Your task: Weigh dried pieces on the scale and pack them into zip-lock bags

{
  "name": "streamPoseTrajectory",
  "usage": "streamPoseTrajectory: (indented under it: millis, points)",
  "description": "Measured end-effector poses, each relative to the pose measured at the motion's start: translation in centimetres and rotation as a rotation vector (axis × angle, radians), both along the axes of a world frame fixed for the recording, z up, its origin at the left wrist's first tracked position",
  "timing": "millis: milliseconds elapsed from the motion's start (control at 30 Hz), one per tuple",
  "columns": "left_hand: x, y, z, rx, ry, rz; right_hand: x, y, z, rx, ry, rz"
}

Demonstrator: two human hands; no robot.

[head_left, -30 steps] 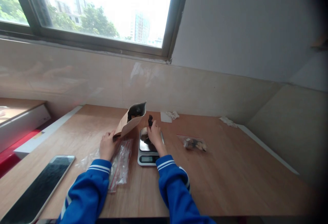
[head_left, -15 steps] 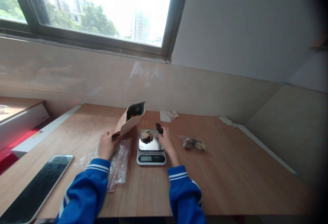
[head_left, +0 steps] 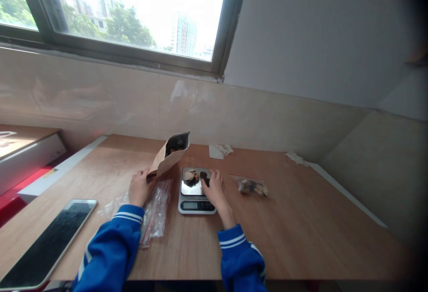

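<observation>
My left hand (head_left: 139, 187) grips the lower end of a brown paper pouch (head_left: 164, 160), which is tilted with its dark-lined mouth open toward the upper right. At the right side of a small digital kitchen scale (head_left: 196, 209), my right hand (head_left: 214, 188) holds a dark brown dried piece (head_left: 204, 177) over the metal plate. I cannot tell whether that piece touches the plate. Pale dried slices (head_left: 190, 176) lie on the plate's left part, with something dark beside them. Inside the pouch, brownish contents show only in part.
Clear zip bags (head_left: 157, 214) lie between my left forearm and the scale. To the right is a zip bag holding mixed dried pieces (head_left: 253, 187). A large phone or tablet (head_left: 50, 243) rests at the left. Paper scraps (head_left: 220, 150) lie near the wall.
My right hand has moved slightly down and left, bringing the dark dried piece from the scale's upper right corner to over its plate. My left hand and the pouch stay in place.
</observation>
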State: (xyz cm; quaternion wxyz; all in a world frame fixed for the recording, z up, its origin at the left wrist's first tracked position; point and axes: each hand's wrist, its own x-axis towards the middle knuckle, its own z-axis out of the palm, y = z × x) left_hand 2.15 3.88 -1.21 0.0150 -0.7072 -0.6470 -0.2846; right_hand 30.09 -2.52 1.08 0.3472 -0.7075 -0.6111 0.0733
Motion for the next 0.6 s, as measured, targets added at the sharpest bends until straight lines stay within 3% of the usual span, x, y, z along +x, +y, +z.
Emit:
streamPoseTrajectory:
  millis: [233,433,600]
  points:
    - [0.1,-0.1,0.1,0.006,0.004,0.001,-0.5,-0.4,1.6,0.187,0.037,0.172]
    - [0.1,-0.1,0.2,0.003,0.000,0.004,-2.3,-0.3,1.0,0.138,-0.130,0.181]
    - [0.1,-0.1,0.2,0.007,0.004,-0.004,-2.0,0.1,0.7,0.071,-0.188,0.136]
